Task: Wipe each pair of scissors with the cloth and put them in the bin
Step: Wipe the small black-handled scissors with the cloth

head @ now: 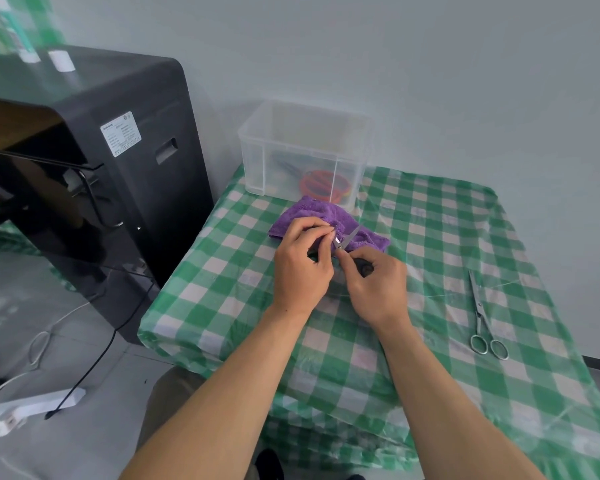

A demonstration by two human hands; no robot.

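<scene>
Black-handled scissors (349,239) are held over the purple cloth (305,214), blades open and pointing up to the right. My left hand (303,263) grips one black handle, fingertips near the pivot. My right hand (376,284) grips the other handle. The cloth lies on the checked table just in front of the clear plastic bin (257,150), which holds red-handled scissors (321,185) and a darker pair beside them. A steel pair of scissors (482,317) lies shut on the table to the right, apart from both hands.
The green and white checked table (222,271) stands against a pale wall. A black cabinet-like appliance (125,161) stands close to its left edge. A white power strip (35,407) and cables lie on the grey floor at the left.
</scene>
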